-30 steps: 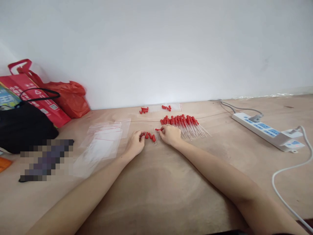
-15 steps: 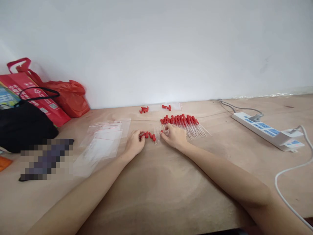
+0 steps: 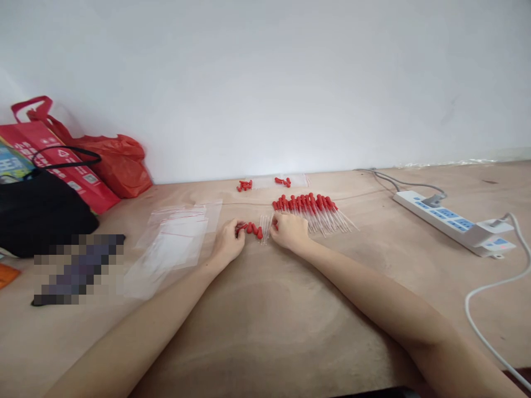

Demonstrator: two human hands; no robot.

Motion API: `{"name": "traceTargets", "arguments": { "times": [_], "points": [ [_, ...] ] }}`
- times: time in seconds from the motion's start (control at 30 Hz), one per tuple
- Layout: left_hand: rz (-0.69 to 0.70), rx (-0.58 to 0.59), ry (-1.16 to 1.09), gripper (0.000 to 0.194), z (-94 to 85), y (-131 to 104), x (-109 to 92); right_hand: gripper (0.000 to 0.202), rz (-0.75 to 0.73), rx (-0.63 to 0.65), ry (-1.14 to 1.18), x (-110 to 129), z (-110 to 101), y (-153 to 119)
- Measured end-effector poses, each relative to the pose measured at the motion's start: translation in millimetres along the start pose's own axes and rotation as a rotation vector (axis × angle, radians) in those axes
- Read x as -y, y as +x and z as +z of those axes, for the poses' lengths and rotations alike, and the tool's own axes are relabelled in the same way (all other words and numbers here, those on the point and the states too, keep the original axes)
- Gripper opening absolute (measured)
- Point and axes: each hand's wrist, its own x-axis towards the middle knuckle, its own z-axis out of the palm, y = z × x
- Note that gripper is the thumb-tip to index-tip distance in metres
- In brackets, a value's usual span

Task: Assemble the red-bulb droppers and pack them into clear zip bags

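Note:
My left hand (image 3: 230, 241) rests on the table with its fingers curled and a red rubber bulb (image 3: 240, 227) between thumb and forefinger. Beside it, several loose red rubber bulbs (image 3: 254, 228) lie in a short row. Thin clear pipette tubes (image 3: 264, 229) lie side by side between my two hands. My right hand (image 3: 289, 230) is closed at the right edge of these tubes; whatever its fingertips pinch is hidden. Just behind that hand, a row of droppers (image 3: 312, 205) with red bulbs fitted on clear tubes fans out on the table.
Clear zip bags (image 3: 178, 235) lie left of my left hand. More red bulbs (image 3: 244, 186) and a clear bag (image 3: 265, 181) sit by the wall. A white power strip (image 3: 448, 218) with cables is at right; a red bag (image 3: 120, 166) and black bag (image 3: 45, 215) are at left.
My right hand has moved slightly left and toward me, its fingers more curled, so the red bit at its thumb no longer shows. The left hand has hardly moved.

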Motion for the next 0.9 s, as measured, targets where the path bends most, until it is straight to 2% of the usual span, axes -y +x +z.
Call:
{"name": "traceTargets", "arguments": {
  "times": [0.2,0.47,0.7,0.9],
  "points": [
    [-0.022,-0.051,-0.046,0.022,0.4,1.2,0.8,0.024,0.010,-0.013,-0.015,6.7,2.2,10.4],
    [-0.031,-0.066,-0.061,0.021,-0.5,0.0,0.9,0.024,0.100,0.073,-0.027,16.6,1.8,27.8],
    [-0.048,-0.058,-0.046,0.024,-0.2,-0.7,0.1,0.025,0.068,0.079,-0.038,16.8,3.2,27.4],
    [-0.044,-0.050,-0.023,0.026,0.6,-0.7,4.3,0.022,0.025,0.150,-0.057,30.0,8.8,31.3]
  ]
}}
